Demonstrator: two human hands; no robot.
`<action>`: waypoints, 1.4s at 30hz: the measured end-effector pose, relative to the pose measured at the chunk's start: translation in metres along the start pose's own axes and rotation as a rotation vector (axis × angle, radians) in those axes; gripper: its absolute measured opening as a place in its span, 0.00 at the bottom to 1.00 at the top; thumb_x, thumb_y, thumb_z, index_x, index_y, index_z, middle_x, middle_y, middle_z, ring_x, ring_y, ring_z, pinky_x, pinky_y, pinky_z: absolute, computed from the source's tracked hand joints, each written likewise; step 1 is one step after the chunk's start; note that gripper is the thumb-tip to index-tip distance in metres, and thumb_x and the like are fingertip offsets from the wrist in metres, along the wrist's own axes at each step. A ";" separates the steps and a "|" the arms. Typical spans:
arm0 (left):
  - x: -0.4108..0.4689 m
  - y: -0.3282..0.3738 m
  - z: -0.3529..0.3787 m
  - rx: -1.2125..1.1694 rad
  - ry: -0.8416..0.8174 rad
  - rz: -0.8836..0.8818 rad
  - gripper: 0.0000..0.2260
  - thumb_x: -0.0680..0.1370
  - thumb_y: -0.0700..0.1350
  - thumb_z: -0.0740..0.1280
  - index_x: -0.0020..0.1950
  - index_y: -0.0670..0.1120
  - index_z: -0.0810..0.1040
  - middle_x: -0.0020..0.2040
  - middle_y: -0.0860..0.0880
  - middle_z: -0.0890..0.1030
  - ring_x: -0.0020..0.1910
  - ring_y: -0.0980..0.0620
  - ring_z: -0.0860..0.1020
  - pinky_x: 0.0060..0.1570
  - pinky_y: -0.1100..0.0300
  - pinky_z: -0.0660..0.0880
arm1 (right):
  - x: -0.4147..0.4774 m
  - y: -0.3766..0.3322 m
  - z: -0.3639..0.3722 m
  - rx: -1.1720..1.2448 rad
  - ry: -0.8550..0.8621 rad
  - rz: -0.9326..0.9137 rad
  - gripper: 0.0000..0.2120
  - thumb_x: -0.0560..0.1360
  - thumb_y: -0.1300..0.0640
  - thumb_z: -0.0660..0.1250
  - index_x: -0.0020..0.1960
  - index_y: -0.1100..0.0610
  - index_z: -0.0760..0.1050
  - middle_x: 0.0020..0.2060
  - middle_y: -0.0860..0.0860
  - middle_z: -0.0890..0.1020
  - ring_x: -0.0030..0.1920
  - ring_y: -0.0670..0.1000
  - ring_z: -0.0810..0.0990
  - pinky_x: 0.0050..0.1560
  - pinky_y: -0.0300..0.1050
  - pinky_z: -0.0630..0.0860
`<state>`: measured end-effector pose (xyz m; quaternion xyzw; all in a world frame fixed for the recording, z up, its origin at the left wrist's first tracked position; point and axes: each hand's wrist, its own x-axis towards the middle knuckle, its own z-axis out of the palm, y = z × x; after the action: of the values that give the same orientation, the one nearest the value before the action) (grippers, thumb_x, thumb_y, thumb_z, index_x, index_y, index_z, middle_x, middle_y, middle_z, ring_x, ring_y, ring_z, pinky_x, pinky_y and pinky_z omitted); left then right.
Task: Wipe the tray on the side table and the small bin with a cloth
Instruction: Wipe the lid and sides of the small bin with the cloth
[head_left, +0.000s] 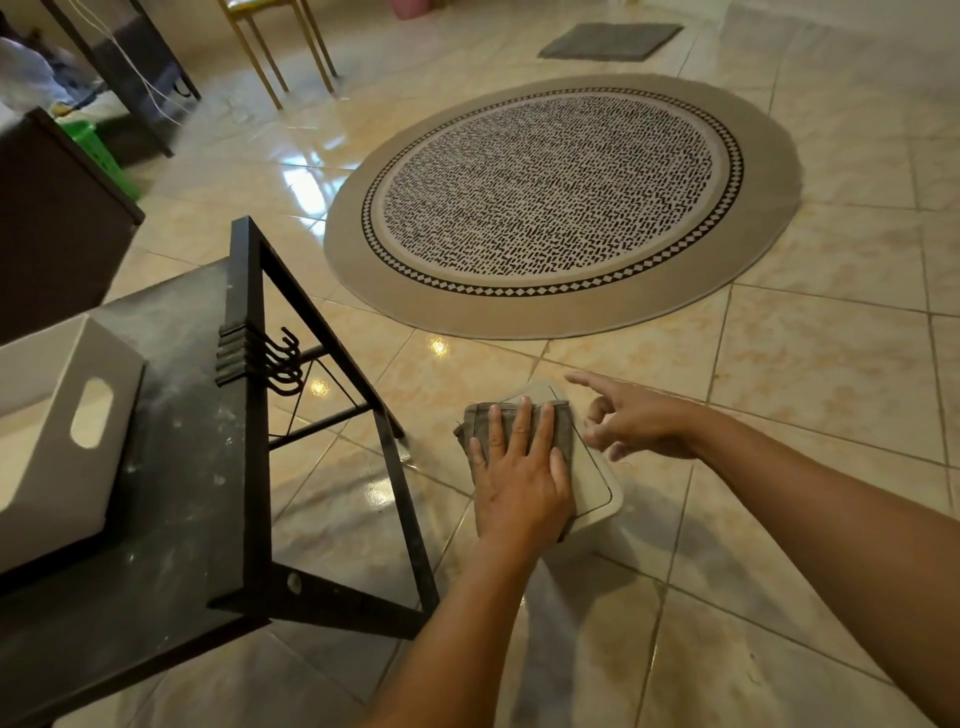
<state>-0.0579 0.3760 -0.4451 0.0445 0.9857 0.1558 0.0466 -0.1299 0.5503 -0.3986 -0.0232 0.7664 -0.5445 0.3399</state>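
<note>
A small cream bin (597, 483) with a flat lid stands on the tiled floor right of the side table. A folded grey cloth (480, 421) lies on its lid. My left hand (519, 473) presses flat on the cloth, fingers spread. My right hand (634, 421) hovers just right of the bin's far corner, fingers apart, index extended, holding nothing. A white tray (47, 431) with a cut-out handle sits on the dark side table (192, 467) at the left.
Several black hooks (280, 358) hang off the table's frame near the bin. A round patterned rug (561, 202) lies beyond. A dark cabinet (57, 223), a green basket (98, 150), chair legs (280, 52) and a grey mat (610, 40) stand farther back.
</note>
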 end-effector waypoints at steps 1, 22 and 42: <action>0.000 -0.003 -0.001 0.003 0.001 0.023 0.26 0.84 0.55 0.46 0.80 0.58 0.40 0.80 0.55 0.37 0.77 0.48 0.31 0.76 0.41 0.36 | 0.003 0.001 0.000 0.010 -0.033 0.011 0.42 0.75 0.72 0.67 0.80 0.45 0.54 0.40 0.55 0.74 0.38 0.50 0.77 0.39 0.44 0.79; -0.015 0.000 0.003 0.105 0.003 0.078 0.25 0.83 0.57 0.41 0.81 0.57 0.42 0.81 0.54 0.39 0.78 0.46 0.31 0.74 0.40 0.32 | 0.005 0.012 0.004 0.113 -0.131 0.035 0.46 0.74 0.77 0.64 0.79 0.38 0.54 0.32 0.54 0.72 0.32 0.50 0.77 0.37 0.46 0.80; -0.009 0.008 -0.008 -0.028 -0.042 -0.212 0.26 0.83 0.55 0.41 0.78 0.53 0.34 0.80 0.51 0.34 0.76 0.45 0.29 0.76 0.40 0.38 | 0.003 0.012 0.006 0.108 -0.108 0.017 0.45 0.75 0.76 0.65 0.80 0.44 0.51 0.36 0.54 0.75 0.34 0.49 0.79 0.38 0.46 0.80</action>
<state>-0.0494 0.3804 -0.4337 -0.0575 0.9814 0.1627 0.0840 -0.1251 0.5483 -0.4113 -0.0278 0.7165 -0.5803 0.3862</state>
